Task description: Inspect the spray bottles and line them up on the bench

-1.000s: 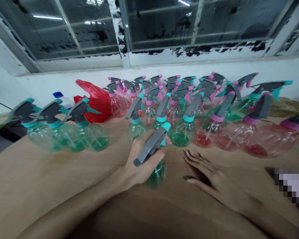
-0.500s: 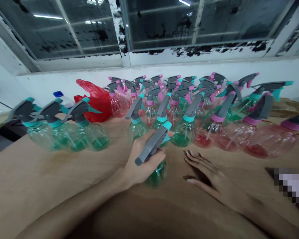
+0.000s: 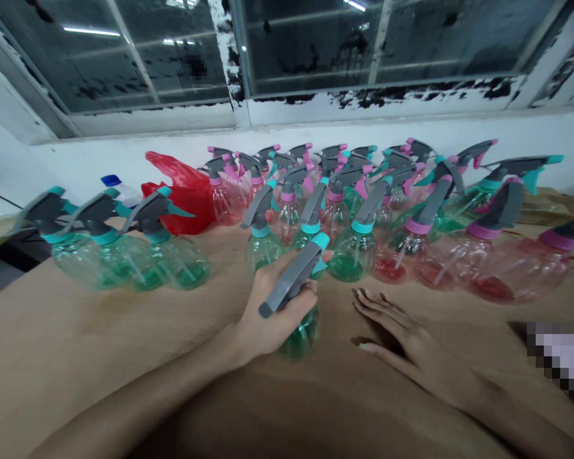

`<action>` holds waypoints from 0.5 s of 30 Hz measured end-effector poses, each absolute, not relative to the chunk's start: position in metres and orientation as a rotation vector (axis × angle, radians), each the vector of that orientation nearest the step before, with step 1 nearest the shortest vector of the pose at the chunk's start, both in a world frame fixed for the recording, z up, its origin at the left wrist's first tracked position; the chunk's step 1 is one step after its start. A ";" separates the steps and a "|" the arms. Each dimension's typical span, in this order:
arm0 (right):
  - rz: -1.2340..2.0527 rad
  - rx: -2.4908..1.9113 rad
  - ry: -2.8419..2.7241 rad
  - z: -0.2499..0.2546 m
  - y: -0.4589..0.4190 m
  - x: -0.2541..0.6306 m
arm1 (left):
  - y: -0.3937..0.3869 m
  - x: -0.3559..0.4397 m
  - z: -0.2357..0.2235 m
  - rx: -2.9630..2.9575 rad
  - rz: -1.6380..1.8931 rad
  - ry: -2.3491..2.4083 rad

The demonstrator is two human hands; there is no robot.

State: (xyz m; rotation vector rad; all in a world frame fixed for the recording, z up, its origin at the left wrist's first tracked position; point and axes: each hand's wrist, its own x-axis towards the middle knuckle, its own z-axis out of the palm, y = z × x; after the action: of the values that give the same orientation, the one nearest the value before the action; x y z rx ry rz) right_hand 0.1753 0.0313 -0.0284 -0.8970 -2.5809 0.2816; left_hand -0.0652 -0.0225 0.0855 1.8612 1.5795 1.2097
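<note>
My left hand (image 3: 270,312) is wrapped round the neck of a green spray bottle (image 3: 300,338), just under its grey and teal trigger head. The bottle stands upright on the wooden table (image 3: 172,344) in front of me, its neck hidden by my fingers. To the right of it, my right hand (image 3: 406,331) rests on the tabletop with fingers stretched out, holding nothing. Just beyond the held bottle is a row of spray bottles, among them a green one with a teal collar (image 3: 351,255) and a pink one with a pink collar (image 3: 395,261).
Three green spray bottles (image 3: 186,268) stand at the left. A red plastic bag (image 3: 186,197) and a blue-capped bottle (image 3: 122,191) sit behind them. Several more pink and green sprayers (image 3: 227,201) crowd the back by the wall. A pixelated patch (image 3: 564,357) covers something at the right edge.
</note>
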 end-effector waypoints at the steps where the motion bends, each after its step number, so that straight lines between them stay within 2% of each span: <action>1: 0.284 -0.896 -2.575 -0.029 0.031 0.175 | -0.023 -0.065 0.085 1.851 1.212 1.580; 15: 0.312 -0.871 -2.523 -0.027 0.030 0.174 | -0.021 -0.066 0.086 1.885 1.213 1.547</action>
State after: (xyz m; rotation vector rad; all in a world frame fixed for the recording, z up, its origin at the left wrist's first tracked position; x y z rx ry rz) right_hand 0.1743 0.0303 -0.0269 -0.8714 -2.5231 0.3124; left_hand -0.0658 -0.0214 0.0861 1.8846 1.5468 1.2132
